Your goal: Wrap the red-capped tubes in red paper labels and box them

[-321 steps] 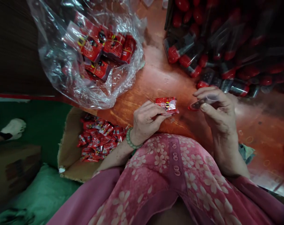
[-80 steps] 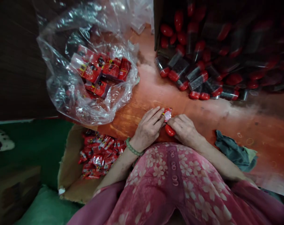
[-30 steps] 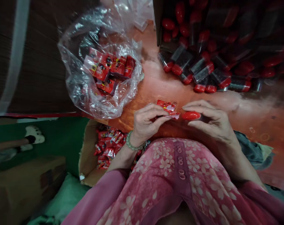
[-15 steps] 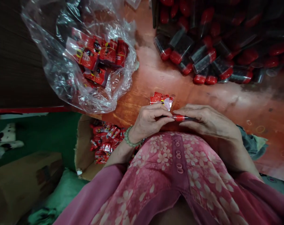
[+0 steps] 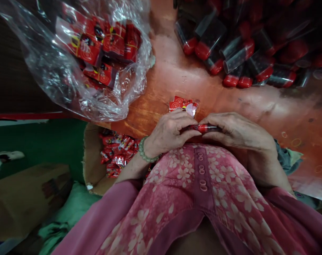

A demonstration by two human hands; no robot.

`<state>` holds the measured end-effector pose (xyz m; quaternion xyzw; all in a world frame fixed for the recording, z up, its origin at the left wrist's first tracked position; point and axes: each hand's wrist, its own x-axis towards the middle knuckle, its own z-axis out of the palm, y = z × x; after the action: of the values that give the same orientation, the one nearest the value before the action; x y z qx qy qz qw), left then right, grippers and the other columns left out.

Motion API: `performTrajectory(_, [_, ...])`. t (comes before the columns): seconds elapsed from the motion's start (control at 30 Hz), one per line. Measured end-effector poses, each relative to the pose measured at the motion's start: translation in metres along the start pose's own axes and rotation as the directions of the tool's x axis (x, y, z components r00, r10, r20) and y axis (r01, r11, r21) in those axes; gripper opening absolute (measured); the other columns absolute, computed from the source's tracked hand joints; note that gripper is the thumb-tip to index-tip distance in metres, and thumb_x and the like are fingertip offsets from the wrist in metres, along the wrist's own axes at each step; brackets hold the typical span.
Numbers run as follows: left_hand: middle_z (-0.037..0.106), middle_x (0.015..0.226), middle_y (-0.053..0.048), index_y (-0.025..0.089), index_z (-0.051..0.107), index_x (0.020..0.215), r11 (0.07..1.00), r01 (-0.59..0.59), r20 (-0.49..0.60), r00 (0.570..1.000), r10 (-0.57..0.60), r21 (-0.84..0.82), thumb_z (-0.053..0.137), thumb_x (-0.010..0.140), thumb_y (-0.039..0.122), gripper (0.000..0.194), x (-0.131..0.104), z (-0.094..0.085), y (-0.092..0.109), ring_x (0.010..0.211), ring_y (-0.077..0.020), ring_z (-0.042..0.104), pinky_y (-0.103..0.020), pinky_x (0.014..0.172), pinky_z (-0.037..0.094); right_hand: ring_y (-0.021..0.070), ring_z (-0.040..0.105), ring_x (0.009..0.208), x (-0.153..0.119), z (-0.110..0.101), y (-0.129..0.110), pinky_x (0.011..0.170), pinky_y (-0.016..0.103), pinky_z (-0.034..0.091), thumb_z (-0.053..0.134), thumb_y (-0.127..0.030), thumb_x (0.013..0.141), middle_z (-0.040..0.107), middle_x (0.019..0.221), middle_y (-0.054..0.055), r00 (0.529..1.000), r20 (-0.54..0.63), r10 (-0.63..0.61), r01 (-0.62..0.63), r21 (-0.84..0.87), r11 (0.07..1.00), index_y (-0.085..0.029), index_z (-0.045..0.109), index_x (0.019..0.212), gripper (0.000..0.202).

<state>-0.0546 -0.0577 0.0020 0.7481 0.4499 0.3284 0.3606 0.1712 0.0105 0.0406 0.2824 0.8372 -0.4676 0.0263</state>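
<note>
Close to my body, both hands hold a small clear plastic tube with a red cap point(image 5: 204, 128) lying sideways between them. My left hand point(image 5: 174, 129), with a green bead bracelet point(image 5: 144, 150) on its wrist, is closed on the left end; the fingers hide much of that part. My right hand point(image 5: 235, 131) pinches the clear right end between thumb and fingers. Just beyond my left fingers, a few flat red printed packets point(image 5: 181, 103) lie on the orange-red tabletop point(image 5: 166, 74).
A clear plastic bag point(image 5: 118, 109) holds bundled red packets at the upper left. Many red-capped clear tubes point(image 5: 235, 62) are heaped at the upper right. Left of my body, a cardboard box point(image 5: 90, 159) contains filled red packets. A dark cloth point(image 5: 286, 159) lies by my right forearm.
The view has shifted slightly. My hands remain together on the tube, the left fingers pressed further along it and the right fingers curled more around its end.
</note>
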Motion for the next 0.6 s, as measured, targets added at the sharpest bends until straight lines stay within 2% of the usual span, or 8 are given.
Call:
performTrajectory(0.1, [0.078, 0.085, -0.005, 0.014, 0.075, 0.095, 0.999, 0.026, 0.006, 1.000, -0.026, -0.026, 0.072, 0.092, 0.041, 0.027, 0.002, -0.003, -0.002, 0.076, -0.0142, 0.071, -0.025, 0.073, 0.054, 0.0192, 0.067, 0.080, 0.001, 0.001, 0.000, 0.071, 0.030, 0.049, 0.064, -0.029, 0.095, 0.074, 0.093, 0.003, 0.999, -0.039, 0.001, 0.001, 0.056, 0.998, -0.022, 0.068, 0.101, 0.011])
performTrajectory(0.2, [0.076, 0.075, -0.002, 0.016, 0.076, 0.089, 0.988, 0.060, 0.078, 0.996, -0.049, -0.143, 0.071, 0.093, 0.036, 0.021, 0.005, -0.006, -0.003, 0.063, -0.0106, 0.067, -0.022, 0.063, 0.049, 0.0200, 0.069, 0.082, 0.000, 0.001, 0.001, 0.074, 0.032, 0.050, 0.061, -0.031, 0.096, 0.075, 0.098, 0.004, 0.994, -0.097, 0.050, -0.034, 0.155, 0.987, -0.021, 0.068, 0.110, 0.018])
performTrajectory(0.27, [0.076, 0.073, -0.001, 0.017, 0.077, 0.085, 0.972, 0.089, 0.133, 0.989, -0.061, -0.218, 0.070, 0.094, 0.034, 0.021, 0.007, -0.007, -0.003, 0.061, -0.0099, 0.066, -0.021, 0.063, 0.049, 0.0195, 0.068, 0.080, 0.000, 0.002, 0.004, 0.074, 0.032, 0.051, 0.062, -0.034, 0.096, 0.075, 0.097, 0.004, 0.993, -0.085, 0.084, -0.062, 0.235, 0.970, -0.021, 0.069, 0.111, 0.021])
performTrajectory(0.33, [0.076, 0.072, -0.001, 0.017, 0.078, 0.083, 0.957, 0.126, 0.138, 0.986, -0.092, -0.262, 0.071, 0.093, 0.034, 0.022, 0.009, -0.006, -0.003, 0.059, -0.0097, 0.065, -0.021, 0.063, 0.048, 0.0193, 0.068, 0.080, -0.001, 0.003, 0.007, 0.075, 0.032, 0.052, 0.065, -0.040, 0.094, 0.076, 0.097, 0.003, 0.992, -0.054, 0.114, -0.089, 0.334, 0.938, -0.022, 0.071, 0.109, 0.025])
performTrajectory(0.47, [0.077, 0.072, -0.003, 0.016, 0.080, 0.083, 0.905, 0.234, 0.096, 0.972, -0.214, -0.354, 0.075, 0.088, 0.035, 0.020, 0.009, -0.003, -0.005, 0.060, -0.0105, 0.065, -0.021, 0.062, 0.049, 0.0164, 0.066, 0.078, -0.003, 0.001, 0.009, 0.072, 0.028, 0.054, 0.075, -0.047, 0.086, 0.075, 0.092, 0.001, 0.963, -0.062, 0.263, -0.179, 0.582, 0.793, -0.022, 0.073, 0.107, 0.033])
performTrajectory(0.6, [0.080, 0.078, -0.004, 0.017, 0.082, 0.084, 0.834, 0.329, 0.113, 0.943, -0.312, -0.444, 0.079, 0.084, 0.034, 0.017, 0.007, -0.004, -0.006, 0.066, -0.0134, 0.070, -0.022, 0.066, 0.054, 0.0103, 0.060, 0.063, -0.008, -0.006, 0.003, 0.059, 0.023, 0.052, 0.083, -0.039, 0.079, 0.071, 0.082, -0.002, 0.934, -0.048, 0.355, -0.197, 0.758, 0.621, -0.021, 0.074, 0.102, 0.030])
